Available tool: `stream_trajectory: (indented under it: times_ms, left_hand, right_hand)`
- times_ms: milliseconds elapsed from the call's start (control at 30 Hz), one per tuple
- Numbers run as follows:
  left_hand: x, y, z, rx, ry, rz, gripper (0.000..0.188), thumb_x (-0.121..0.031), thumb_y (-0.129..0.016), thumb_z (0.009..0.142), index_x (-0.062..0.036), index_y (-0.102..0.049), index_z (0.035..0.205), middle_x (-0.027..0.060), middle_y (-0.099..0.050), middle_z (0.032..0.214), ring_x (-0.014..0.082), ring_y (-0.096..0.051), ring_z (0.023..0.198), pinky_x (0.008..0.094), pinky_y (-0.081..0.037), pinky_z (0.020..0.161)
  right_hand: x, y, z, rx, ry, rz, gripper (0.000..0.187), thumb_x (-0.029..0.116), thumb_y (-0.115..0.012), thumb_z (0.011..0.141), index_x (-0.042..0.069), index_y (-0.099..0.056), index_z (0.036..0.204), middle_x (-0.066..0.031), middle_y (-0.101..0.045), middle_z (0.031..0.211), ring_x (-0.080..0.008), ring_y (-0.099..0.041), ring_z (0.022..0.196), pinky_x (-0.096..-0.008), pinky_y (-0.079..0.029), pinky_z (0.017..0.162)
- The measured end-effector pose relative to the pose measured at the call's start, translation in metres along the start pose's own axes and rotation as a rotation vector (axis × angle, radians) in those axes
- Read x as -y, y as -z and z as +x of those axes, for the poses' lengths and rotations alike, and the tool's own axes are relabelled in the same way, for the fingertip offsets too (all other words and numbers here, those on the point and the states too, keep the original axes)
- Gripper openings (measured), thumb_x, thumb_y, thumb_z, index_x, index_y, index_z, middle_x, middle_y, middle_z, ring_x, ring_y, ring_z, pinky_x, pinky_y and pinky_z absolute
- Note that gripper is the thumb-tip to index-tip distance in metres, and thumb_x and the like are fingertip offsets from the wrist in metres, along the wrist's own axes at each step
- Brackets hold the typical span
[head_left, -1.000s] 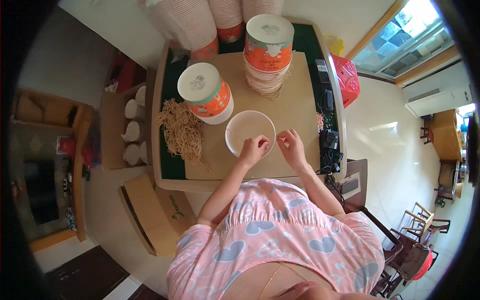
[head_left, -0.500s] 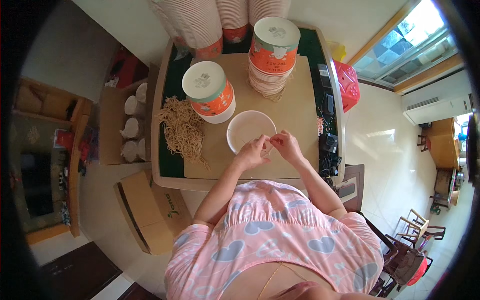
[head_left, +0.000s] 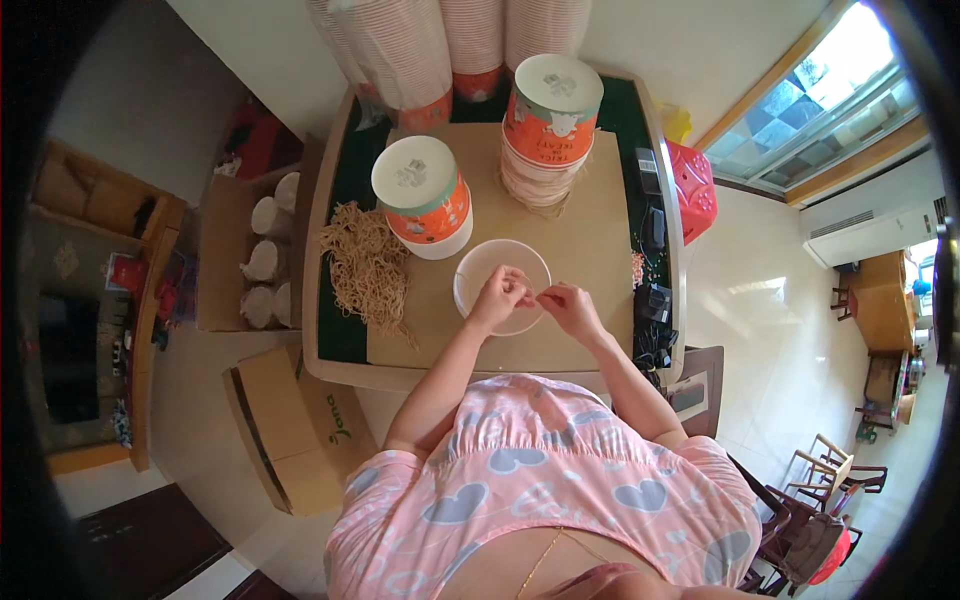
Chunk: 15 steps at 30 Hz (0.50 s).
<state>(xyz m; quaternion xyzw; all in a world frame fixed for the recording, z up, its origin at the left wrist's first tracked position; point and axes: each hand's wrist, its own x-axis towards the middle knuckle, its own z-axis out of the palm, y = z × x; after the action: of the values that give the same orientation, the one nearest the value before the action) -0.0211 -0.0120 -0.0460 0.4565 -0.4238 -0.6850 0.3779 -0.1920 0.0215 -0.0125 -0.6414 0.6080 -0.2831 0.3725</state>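
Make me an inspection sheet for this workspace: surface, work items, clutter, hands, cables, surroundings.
Surface: brown sheet over a green-topped table.
Work items: upright white tub under the hands; twine tangle and inverted orange tub to its left; inverted tub stack behind.
Clutter: small black devices along the right edge.
Hands: left hand over the tub, right hand by its right rim; fingers bent, anything held too small to tell.
Cables: black, bunched at the near right corner.
Surroundings: open carton left, red plastic stool right.
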Motion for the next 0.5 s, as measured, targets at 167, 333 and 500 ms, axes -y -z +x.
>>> stream_trajectory:
  times_ms: [167,333,500]
  left_hand:
    - [0.005,-0.002,0.002,0.09,0.105,0.14,0.017,-0.011,-0.05,0.091,-0.0019,-0.052,0.105,0.0044,-0.057,0.069,0.0099,-0.057,0.061,0.0242,-0.045,0.05]
    - [-0.009,-0.003,0.0,0.063,0.171,0.456,0.014,-0.013,-0.053,0.089,-0.0037,-0.064,0.088,-0.0005,-0.052,0.057,0.006,-0.049,0.051,0.0209,-0.037,0.047]
    - [-0.033,0.003,-0.012,0.223,0.055,0.508,0.016,-0.015,-0.057,0.088,-0.0022,-0.065,0.081,-0.0021,-0.054,0.062,0.0035,-0.046,0.054,0.0199,-0.036,0.049]
  right_hand:
    - [-0.002,-0.004,0.002,-0.03,0.041,-0.003,0.013,0.014,-0.063,0.081,0.003,-0.067,0.087,-0.0105,-0.06,0.07,-0.0173,-0.056,0.058,-0.0297,-0.044,0.055]
    - [0.005,-0.004,0.003,-0.154,-0.024,0.184,0.012,0.012,-0.062,0.084,0.002,-0.067,0.089,-0.0064,-0.059,0.07,-0.0097,-0.051,0.059,-0.025,-0.041,0.054]
    - [0.008,-0.001,0.008,-0.206,0.035,0.195,0.014,0.016,-0.063,0.083,0.003,-0.066,0.089,-0.0107,-0.059,0.072,-0.0138,-0.054,0.057,-0.0283,-0.043,0.054]
